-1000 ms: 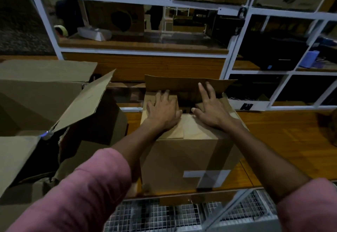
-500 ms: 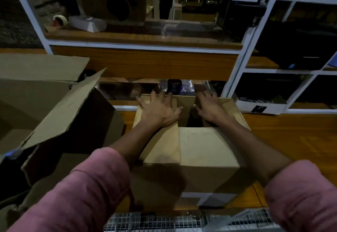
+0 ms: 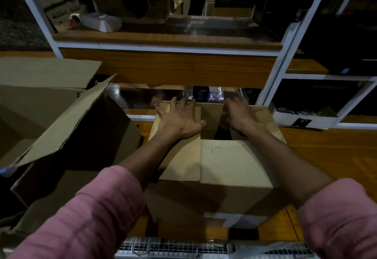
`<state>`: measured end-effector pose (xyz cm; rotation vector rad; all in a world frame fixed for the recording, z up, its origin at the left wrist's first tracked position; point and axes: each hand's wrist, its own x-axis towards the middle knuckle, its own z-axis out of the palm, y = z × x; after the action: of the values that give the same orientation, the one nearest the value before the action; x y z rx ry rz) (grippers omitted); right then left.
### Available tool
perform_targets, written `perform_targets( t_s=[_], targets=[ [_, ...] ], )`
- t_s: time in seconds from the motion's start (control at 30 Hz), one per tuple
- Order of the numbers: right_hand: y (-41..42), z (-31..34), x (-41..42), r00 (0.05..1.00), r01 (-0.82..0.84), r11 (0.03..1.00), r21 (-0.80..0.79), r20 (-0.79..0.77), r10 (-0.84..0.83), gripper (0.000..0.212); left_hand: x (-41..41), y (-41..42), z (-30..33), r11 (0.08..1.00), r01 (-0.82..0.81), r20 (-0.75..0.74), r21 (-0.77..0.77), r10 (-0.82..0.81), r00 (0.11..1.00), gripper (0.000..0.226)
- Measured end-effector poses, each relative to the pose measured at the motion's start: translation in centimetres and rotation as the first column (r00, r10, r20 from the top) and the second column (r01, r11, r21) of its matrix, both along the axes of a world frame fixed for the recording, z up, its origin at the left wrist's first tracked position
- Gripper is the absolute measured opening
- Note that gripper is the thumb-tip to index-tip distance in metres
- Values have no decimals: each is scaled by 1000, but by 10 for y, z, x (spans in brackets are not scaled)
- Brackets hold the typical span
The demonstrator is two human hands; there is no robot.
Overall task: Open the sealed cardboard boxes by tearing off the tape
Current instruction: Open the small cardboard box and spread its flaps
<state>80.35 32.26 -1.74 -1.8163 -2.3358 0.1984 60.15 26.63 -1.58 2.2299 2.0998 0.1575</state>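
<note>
While box (image 3: 214, 167) sits under both, left hand (image 3: 179, 120) flat, right hand (image 3: 237, 116) grip unclear.

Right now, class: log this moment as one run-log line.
left hand: flat on left flap | right hand: on far flap | box: top partly open

Brown cardboard box (image 3: 234, 163) stands upright at frame centre on the wooden bench. Top flaps are folded in, with a dark gap left open at its 12 o'clock end. A white tape strip (image 3: 234, 219) is stuck on the near face at 6 o'clock. Second, larger box (image 3: 67, 136) sits at 9 o'clock, flaps up, already opened.
</note>
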Motion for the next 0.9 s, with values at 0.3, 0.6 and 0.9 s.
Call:
perform_targets(
  t_s=[0.3,0.6,0.9],
  targets=[
    [-107,38,-26,967,-176,983,-58,-196,161,30,14,-37,32,952,282,122,117,-296,947,68],
    [-174,12,-31,1000,-29,997,76,-1,29,22,30,-109,74,885,464,-245,-41,-459,854,30],
    [-179,6,-21,990,133,987,86,37,-136,33,-3,-151,151,942,310,-475,128,-216,853,22]
  ],
)
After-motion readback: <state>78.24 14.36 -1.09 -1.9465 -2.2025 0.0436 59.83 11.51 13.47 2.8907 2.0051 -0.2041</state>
